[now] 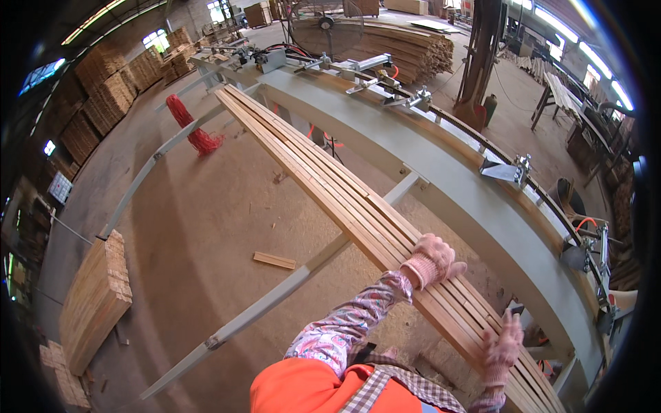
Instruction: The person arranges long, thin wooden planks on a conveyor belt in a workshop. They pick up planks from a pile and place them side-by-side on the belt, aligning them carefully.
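A long bundle of narrow wooden strips [351, 206] lies side by side across the grey metal support bars, running from far left to near right. My left hand [432, 261], in a pink knitted glove, rests on the strips with its fingers curled over them. Nearer the lower right, my right hand [505, 347], gloved in the same pink, lies against the strips with its fingers stretched out. Its palm side is hidden. A patterned sleeve [329, 323] covers my left forearm.
Beyond the strips runs a long grey machine beam [468, 199] with metal clamps [506, 170] along it. A support bar [275, 296] crosses the lower left. Red strands [189, 127] hang at the far left. Stacked boards [96, 303] stand at left; a wood offcut [274, 260] lies on the floor.
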`<state>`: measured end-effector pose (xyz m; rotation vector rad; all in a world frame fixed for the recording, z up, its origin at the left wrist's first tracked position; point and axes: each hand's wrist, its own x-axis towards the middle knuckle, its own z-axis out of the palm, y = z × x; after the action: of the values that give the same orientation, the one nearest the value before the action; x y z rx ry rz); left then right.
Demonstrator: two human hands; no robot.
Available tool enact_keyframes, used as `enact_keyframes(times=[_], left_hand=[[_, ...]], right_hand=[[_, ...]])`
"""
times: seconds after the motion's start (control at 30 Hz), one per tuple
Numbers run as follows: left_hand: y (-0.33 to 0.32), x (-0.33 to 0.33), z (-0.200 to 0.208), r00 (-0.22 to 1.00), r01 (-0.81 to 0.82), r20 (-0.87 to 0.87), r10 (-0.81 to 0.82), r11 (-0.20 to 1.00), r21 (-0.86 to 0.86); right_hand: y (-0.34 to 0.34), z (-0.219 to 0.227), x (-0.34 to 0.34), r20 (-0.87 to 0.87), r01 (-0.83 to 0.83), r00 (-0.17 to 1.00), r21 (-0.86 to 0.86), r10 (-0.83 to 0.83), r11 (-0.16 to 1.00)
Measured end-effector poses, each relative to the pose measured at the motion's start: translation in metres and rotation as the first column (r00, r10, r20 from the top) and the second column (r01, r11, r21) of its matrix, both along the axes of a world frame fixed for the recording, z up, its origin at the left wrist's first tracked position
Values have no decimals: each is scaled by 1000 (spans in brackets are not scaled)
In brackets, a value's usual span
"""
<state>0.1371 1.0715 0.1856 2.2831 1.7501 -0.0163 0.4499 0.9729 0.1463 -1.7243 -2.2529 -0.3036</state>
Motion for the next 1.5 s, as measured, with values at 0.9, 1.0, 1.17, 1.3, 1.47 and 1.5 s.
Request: enact_keyframes(times=[0.9,1.0,1.17,1.3,1.47,1.5], left_hand=[[-20,-67,-29,867,483,-130,-481,875,-20],[-12,-43,-34,905,407,-12,-426,873,-269],[-2,-79,-71,679,729,-110,-726,684,-17],[-9,-32,-37,769,630,14,-639,755,-183],[-20,-10,-18,859,507,112,-500,797,-329],[-19,-3,-16,868,493,133,-478,795,-353]], right_hand=[[-23,44,-5,-239,389,747,-600,-620,699],[-2,-22,7,-210,309,788,-679,-579,666],[-23,47,-1,-133,349,772,-728,-621,590],[-17,-28,19,-537,206,707,-465,-460,861],[-132,6,122,-771,940,335,234,-542,249],[-150,-7,146,-860,983,104,12,-500,184]])
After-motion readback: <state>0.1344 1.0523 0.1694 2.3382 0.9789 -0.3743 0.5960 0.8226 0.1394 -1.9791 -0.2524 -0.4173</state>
